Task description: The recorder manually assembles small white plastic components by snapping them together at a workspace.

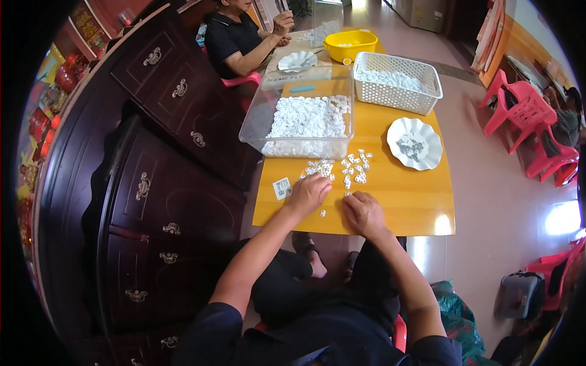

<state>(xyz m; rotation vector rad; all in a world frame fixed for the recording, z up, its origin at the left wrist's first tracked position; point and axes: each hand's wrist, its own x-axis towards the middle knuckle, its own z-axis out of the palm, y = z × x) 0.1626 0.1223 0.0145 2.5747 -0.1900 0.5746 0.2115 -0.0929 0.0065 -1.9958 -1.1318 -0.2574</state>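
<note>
My left hand [310,194] is low over the yellow table, its fingers curled together beside a loose heap of small white pieces with dark spots [320,168]. To its right, my right hand [365,215] rests near the table's front edge, also with bent, closed fingers. Whatever either hand pinches is hidden or too small to name. A second scatter of the same white pieces [356,166] lies beyond my right hand, some in a short row leading toward it. One single white piece [323,213] sits between the hands. Left of my left hand is a white printed card [282,188].
Behind the heaps stands a clear plastic bin [250,131] full of white pieces. A scalloped white plate [395,131] holds grey bits; beyond are a white perforated basket [400,99] and a yellow tub [360,39]. A co-worker [235,36] sits far left; dark cabinets [177,201] flank the table.
</note>
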